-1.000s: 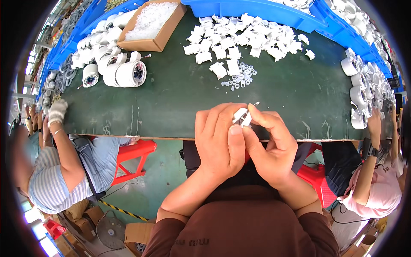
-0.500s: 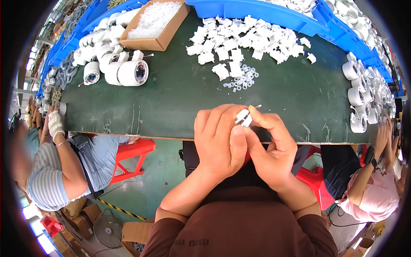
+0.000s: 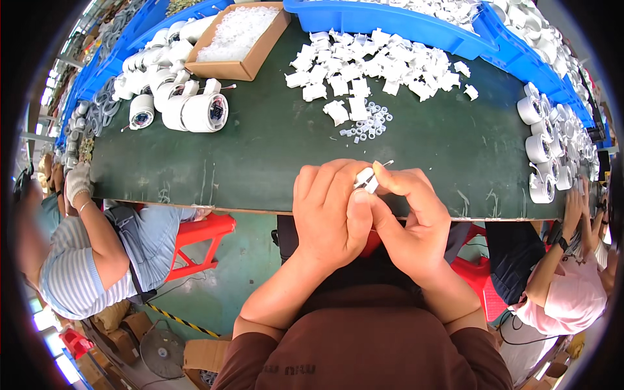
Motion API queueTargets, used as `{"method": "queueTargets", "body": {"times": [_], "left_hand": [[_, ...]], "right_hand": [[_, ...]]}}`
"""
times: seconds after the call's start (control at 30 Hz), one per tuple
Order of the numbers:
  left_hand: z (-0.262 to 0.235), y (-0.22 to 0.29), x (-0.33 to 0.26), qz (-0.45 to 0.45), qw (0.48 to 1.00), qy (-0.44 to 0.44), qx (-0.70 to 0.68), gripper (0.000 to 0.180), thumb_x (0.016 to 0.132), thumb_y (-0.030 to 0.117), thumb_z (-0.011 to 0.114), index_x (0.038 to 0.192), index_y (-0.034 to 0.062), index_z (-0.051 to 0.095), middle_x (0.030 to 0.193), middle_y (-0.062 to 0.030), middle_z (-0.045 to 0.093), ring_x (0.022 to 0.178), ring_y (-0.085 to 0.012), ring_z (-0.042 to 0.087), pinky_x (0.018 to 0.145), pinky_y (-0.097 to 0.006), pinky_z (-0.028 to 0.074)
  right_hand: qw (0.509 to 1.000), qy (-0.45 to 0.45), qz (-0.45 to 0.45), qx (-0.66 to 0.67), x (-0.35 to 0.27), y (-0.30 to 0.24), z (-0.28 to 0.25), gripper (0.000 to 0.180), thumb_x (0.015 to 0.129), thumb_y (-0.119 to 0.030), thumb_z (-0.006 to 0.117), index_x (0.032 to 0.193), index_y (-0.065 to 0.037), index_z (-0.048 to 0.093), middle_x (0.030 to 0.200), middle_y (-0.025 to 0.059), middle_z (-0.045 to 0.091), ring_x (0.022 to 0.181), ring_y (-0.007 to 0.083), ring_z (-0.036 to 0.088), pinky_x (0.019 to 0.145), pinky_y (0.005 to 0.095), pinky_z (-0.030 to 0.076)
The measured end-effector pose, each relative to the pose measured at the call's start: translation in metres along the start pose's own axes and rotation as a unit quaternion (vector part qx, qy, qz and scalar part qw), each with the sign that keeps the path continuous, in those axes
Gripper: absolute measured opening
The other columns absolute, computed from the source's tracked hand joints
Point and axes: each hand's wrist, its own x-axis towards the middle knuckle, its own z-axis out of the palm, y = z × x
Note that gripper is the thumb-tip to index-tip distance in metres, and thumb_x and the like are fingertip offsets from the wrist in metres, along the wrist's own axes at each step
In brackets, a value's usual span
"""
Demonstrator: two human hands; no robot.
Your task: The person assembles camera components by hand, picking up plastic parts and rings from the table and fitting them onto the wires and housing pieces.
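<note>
My left hand [image 3: 330, 216] and my right hand [image 3: 416, 218] meet over the table's near edge. Between them is a small white plastic part [image 3: 366, 178] with a dark gap in it. The left fingers wrap round one side, thumb pressed against the part. My right thumb and index finger pinch its other side; a thin pale tip [image 3: 389, 163] sticks out beyond the right index finger. Much of the part is hidden by fingers. Past the hands lie small clear plastic rings [image 3: 372, 125] and a heap of white plastic brackets [image 3: 391, 64].
Blue bins [image 3: 390, 23] line the far side of the green table [image 3: 273, 175]. A cardboard box [image 3: 246, 68] of translucent pieces and white cylindrical housings [image 3: 195, 112] stand at the left, more housings [image 3: 539, 148] at the right. People sit on both sides, one near a red stool [image 3: 205, 244].
Both hands keep their grip, and the white part has tilted slightly between the fingers. At the left, the co-worker's gloved hand has shifted a little.
</note>
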Motion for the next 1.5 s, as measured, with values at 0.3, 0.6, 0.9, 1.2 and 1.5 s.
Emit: {"method": "queueTargets", "body": {"times": [0.3, 0.6, 0.9, 1.2, 1.5], "left_hand": [[0.002, -0.005, -0.002, 0.010, 1.000, 0.007, -0.013, 0.029, 0.099, 0.028, 0.050, 0.105, 0.0058, 0.068, 0.102, -0.0077, 0.068, 0.085, -0.0259, 0.055, 0.078, -0.039, 0.042], [0.000, -0.006, -0.002, 0.025, 0.999, 0.010, -0.028, 0.027, 0.098, 0.022, 0.048, 0.104, 0.0047, 0.068, 0.099, -0.0083, 0.068, 0.083, -0.0258, 0.054, 0.077, -0.039, 0.040], [-0.010, -0.003, -0.001, -0.114, 0.970, -0.025, -0.212, 0.023, 0.086, 0.003, 0.066, 0.108, 0.0024, 0.061, 0.100, -0.0091, 0.065, 0.087, -0.0259, 0.058, 0.080, -0.035, 0.048], [-0.014, -0.010, 0.003, 0.038, 0.999, -0.031, -0.018, 0.029, 0.081, 0.008, 0.073, 0.108, 0.0068, 0.063, 0.102, -0.0068, 0.070, 0.086, -0.0266, 0.060, 0.077, -0.038, 0.047], [-0.007, 0.001, 0.012, 0.040, 0.996, -0.060, 0.047, 0.031, 0.077, 0.006, 0.076, 0.106, 0.0082, 0.068, 0.101, -0.0056, 0.071, 0.086, -0.0289, 0.061, 0.080, -0.038, 0.048]], "right_hand": [[0.992, 0.072, 0.081, 0.071, -0.008, -0.001, 0.013, 0.035, 0.083, 0.005, 0.079, 0.117, 0.001, 0.067, 0.098, 0.0089, 0.066, 0.085, 0.0142, 0.063, 0.076, 0.0276, 0.052], [0.998, 0.021, 0.053, 0.029, -0.008, 0.001, 0.009, 0.042, 0.087, 0.012, 0.071, 0.126, 0.000, 0.062, 0.107, 0.0058, 0.065, 0.098, 0.0127, 0.063, 0.092, 0.0285, 0.049], [0.969, 0.002, 0.158, 0.188, 0.006, 0.004, 0.000, 0.018, 0.096, 0.007, 0.064, 0.112, 0.003, 0.065, 0.108, 0.0097, 0.067, 0.094, 0.0115, 0.064, 0.085, 0.0264, 0.052], [0.974, -0.134, 0.126, 0.135, 0.024, 0.019, -0.031, 0.009, 0.094, 0.005, 0.065, 0.102, 0.003, 0.070, 0.106, 0.0094, 0.069, 0.098, 0.0150, 0.064, 0.084, 0.0281, 0.051], [0.969, -0.033, 0.057, -0.237, 0.079, 0.070, -0.038, 0.014, 0.089, -0.006, 0.074, 0.102, -0.004, 0.073, 0.083, 0.0042, 0.060, 0.065, 0.0134, 0.055, 0.062, 0.0290, 0.046]]}}
